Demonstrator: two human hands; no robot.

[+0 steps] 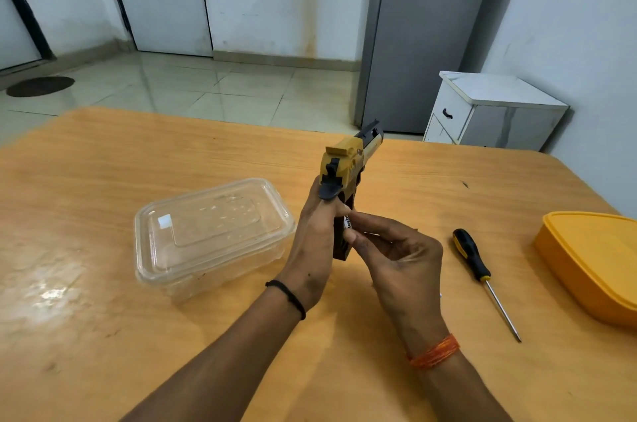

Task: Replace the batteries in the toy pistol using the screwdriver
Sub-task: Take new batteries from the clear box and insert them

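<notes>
Yellow pistol held up, battery at the grip

Yellow plastic toy pistol (348, 173) stands upright in the left hand (315, 242), gripped by its handle. Right hand (396, 249) pinches a white battery (347, 225) at the grip. Light, rigid, probably slippery. Screwdriver (477, 266) lies on the counter (103, 163), right of the hands.

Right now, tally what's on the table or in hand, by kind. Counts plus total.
Toy pistol: 1, gripped by the left hand
Battery: 1 visible, pinched by the right hand at the pistol grip
Screwdriver: 1, on the table
Clear lidded container: 1
Yellow container: 1
Total: 5
</notes>
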